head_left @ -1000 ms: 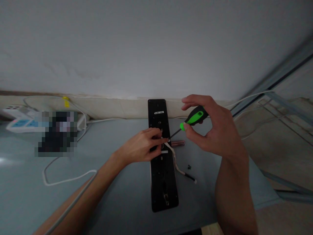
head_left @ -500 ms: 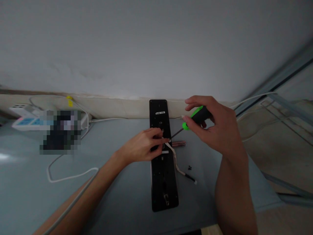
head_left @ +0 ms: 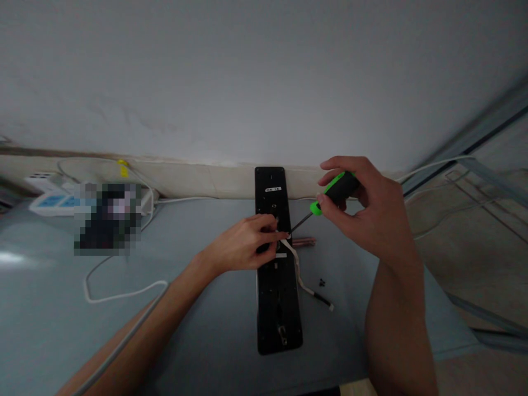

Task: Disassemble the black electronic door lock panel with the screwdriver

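Observation:
A long black panel (head_left: 280, 297), like the plate of a door lock, lies lengthwise on the grey-blue surface with its far end near the wall. My left hand (head_left: 258, 242) is closed on its middle, the index finger reaching over a white cable (head_left: 296, 261) at the right edge. What the curled fingers press is partly hidden. My right hand (head_left: 365, 206) grips a green and black screwdriver (head_left: 336, 192), thumb and fingers around the handle. The shaft slants down left, its tip at the panel edge beside my left index fingertip. The cable ends in a small white plug.
Small dark screws (head_left: 322, 282) lie right of the panel. A reddish metal piece (head_left: 304, 242) sticks out from the panel's right side. At left are a power strip (head_left: 53, 203), a pixelated dark object (head_left: 109, 217) and a loose white cord (head_left: 124, 298). Metal frame bars (head_left: 490, 324) stand at right.
The view has shifted slightly, so most things sit a little further right. The screwdriver handle appears slightly turned in my right hand. Its tip stays beside my left index finger.

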`<move>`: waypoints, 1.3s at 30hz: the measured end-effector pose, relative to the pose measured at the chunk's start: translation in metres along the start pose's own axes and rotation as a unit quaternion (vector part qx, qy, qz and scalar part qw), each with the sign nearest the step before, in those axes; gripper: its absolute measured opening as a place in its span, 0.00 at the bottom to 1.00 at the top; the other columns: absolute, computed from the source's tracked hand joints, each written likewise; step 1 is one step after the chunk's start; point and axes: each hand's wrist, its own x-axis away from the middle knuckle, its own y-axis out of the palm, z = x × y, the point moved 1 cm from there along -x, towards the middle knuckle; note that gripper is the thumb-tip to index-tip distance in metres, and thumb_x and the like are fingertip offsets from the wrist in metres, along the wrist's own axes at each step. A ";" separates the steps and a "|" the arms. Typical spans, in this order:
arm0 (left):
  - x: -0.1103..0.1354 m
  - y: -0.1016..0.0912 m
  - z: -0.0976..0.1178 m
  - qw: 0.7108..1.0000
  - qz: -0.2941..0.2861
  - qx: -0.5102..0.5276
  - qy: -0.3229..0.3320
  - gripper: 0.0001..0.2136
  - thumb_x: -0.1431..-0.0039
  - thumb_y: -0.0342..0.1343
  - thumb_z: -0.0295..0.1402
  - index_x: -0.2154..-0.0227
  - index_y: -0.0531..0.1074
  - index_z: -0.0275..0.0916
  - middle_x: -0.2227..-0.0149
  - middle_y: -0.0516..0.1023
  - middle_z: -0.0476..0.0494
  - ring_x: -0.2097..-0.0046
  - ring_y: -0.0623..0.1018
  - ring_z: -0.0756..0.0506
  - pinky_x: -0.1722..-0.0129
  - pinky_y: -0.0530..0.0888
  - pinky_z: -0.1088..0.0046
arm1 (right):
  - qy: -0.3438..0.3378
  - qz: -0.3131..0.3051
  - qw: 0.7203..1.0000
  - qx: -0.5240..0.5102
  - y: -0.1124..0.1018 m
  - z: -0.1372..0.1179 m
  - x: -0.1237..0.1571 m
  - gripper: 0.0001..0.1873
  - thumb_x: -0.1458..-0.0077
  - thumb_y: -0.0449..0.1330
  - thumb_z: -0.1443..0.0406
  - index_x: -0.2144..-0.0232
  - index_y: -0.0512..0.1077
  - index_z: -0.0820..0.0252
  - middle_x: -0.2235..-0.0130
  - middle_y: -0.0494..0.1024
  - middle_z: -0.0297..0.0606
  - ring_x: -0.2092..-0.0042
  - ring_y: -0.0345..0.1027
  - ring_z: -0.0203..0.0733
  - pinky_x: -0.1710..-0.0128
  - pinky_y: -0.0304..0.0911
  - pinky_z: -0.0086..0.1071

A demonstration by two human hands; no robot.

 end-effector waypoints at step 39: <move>-0.002 0.000 0.000 1.000 0.021 0.004 0.014 0.16 0.33 0.50 0.26 0.50 0.81 0.34 0.61 0.76 0.38 0.62 0.77 0.46 0.63 0.77 0.69 | 0.066 -0.007 0.996 -0.061 0.003 0.010 -0.002 0.24 0.46 0.67 0.65 0.48 0.68 0.52 0.59 0.79 0.34 0.69 0.70 0.35 0.74 0.65 0.30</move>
